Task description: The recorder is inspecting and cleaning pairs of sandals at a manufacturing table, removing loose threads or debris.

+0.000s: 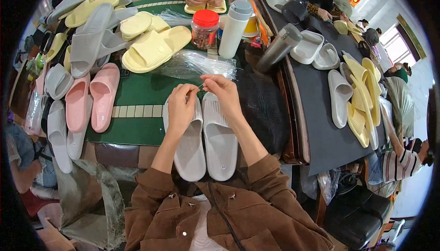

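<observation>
A pair of light grey slippers lies side by side at the table's near edge, a left slipper (189,159) and a right slipper (221,155), heels toward me. My left hand (181,106) is over the left slipper's strap, thumb and fingers pinched together. My right hand (222,96) pinches too, just above the right slipper's strap. Between the two sets of fingertips runs a thin pale strand (200,86), gripped from both sides; its ends are hidden by the fingers. Just beyond my hands lies a bundle of clear thin plastic strands (201,64).
Pink slippers (105,96), grey slippers (91,40) and yellow slippers (151,51) crowd the left. Ahead stand a red-lidded jar (205,29), a white bottle (236,29) and a steel tumbler (278,47). More slippers lie on the dark right-hand table (316,136). Across sits a co-worker handling yellow slippers (215,6).
</observation>
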Demonstrator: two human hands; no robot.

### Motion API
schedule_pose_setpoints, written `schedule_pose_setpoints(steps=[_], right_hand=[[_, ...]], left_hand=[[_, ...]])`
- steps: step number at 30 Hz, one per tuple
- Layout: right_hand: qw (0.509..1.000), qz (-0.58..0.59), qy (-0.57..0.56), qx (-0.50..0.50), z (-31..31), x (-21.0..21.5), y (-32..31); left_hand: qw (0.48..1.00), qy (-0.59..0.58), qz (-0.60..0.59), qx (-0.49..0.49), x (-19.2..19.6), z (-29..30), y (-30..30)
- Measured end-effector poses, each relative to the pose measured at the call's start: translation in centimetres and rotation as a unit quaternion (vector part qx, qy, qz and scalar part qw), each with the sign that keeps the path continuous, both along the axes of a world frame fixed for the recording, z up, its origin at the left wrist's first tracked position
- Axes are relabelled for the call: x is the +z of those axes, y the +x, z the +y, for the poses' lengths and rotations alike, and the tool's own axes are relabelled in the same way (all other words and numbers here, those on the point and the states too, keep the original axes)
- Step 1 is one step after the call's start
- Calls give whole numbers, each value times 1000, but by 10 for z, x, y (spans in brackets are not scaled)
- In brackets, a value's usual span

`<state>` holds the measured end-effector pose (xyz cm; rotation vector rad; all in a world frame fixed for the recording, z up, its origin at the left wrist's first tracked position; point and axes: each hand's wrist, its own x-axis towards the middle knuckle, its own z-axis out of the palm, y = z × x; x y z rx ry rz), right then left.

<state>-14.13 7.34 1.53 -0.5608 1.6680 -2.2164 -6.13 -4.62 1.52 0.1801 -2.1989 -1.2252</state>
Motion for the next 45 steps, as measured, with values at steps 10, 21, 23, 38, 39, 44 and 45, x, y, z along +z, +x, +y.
schedule_pose_setpoints(steps=[10, 21, 23, 38, 39, 44, 45], right_hand=[[998, -35, -55, -20, -1, -2, -2], [998, 44, 25, 44, -5, -6, 0], [997, 52, 28, 40, -6, -6, 0], [999, -8, -27, -26, -1, 0, -1], [999, -3, -37, -18, -1, 0, -1], [999, 2, -53, -2, 0, 4, 1], [998, 4, -61, 7, 0, 5, 2]], left_hand=[[999, -32, -7, 6, -1, -3, 0], [999, -31, 29, -12, -4, -3, 0], [999, -32, 8, -9, -3, -3, 0], [961, -232, 93, 116, -5, -2, -2], [961, -232, 93, 116, -3, 0, 0], [999, 6, -8, 37, 2, 2, 2], [999, 6, -8, 37, 1, 1, 2]])
